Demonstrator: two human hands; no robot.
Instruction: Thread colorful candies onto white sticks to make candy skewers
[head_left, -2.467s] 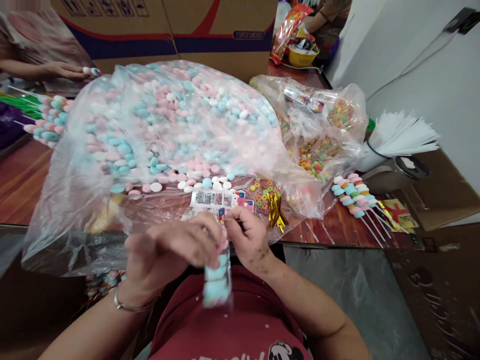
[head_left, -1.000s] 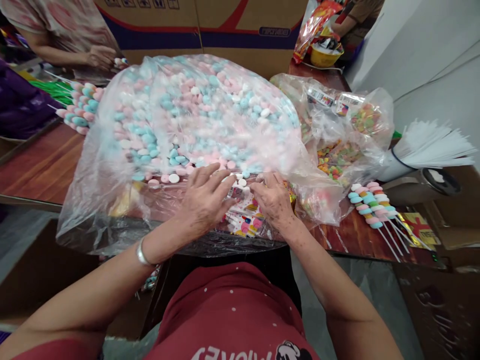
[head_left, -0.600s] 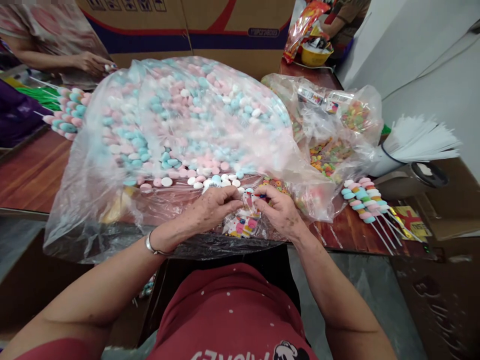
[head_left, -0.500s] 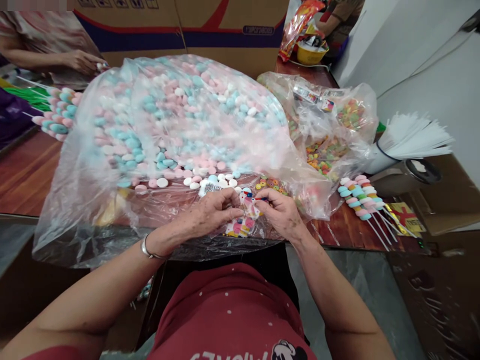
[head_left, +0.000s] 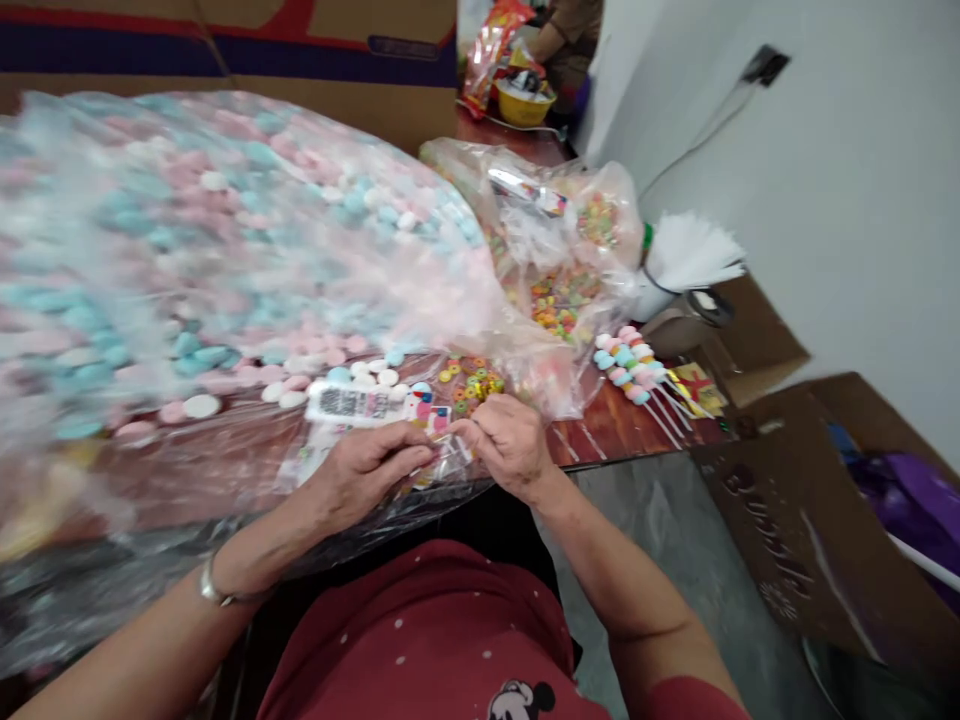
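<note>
In front of my body, a small printed plastic packet (head_left: 444,455) is pinched between my two hands. My left hand (head_left: 367,468) has its fingers closed on the left edge. My right hand (head_left: 508,440) is curled round the right edge, its thumb towards the middle. A flat clear bag with a barcode label (head_left: 360,402) lies just beyond my left fingers. Round white candies (head_left: 367,378) sit loose behind it, and small coloured candy rings (head_left: 472,383) lie close to my right knuckles. What the packet holds is hidden by my fingers.
A huge clear bag of pink, blue and white candies (head_left: 247,240) covers the left. To the right are bags of candy rings (head_left: 559,290), candy skewers (head_left: 634,365), white sticks (head_left: 694,250) in a container and a metal mug (head_left: 686,320). Cardboard boxes (head_left: 780,540) stand lower right.
My view has swung to the right, so the other person at the left is out of sight. My right hand has curled into a tighter grip, and the barcode label now shows more fully.
</note>
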